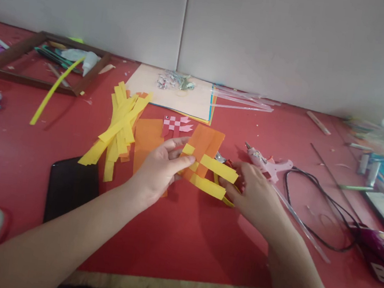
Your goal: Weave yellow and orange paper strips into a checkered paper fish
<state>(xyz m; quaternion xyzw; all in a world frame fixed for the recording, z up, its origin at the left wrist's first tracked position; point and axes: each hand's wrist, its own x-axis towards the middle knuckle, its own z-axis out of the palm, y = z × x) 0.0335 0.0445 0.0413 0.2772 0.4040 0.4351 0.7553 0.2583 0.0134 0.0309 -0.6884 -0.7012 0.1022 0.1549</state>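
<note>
My left hand (164, 166) pinches an orange paper piece (210, 139) between thumb and fingers. Yellow paper strips (220, 167) are woven through slits in it, their loose ends sticking out to the right. Just beyond those ends, my right hand (254, 192) curls its fingers at a hand tool (221, 157) with a metal head and red and yellow handles. The strips and fingers hide much of this tool, so its exact kind is unclear. A small pink-and-white checkered paper fish (173, 123) lies behind the left hand, next to an orange sheet (147, 140).
Yellow strips (120, 125) are piled left, above a black flat object (72, 189). A pink glue gun (270, 166) and its black cable (302, 234) lie right. Farther back are a wooden frame (27, 79) around tools, stacked paper sheets (143, 81) and clear glue sticks (244, 96).
</note>
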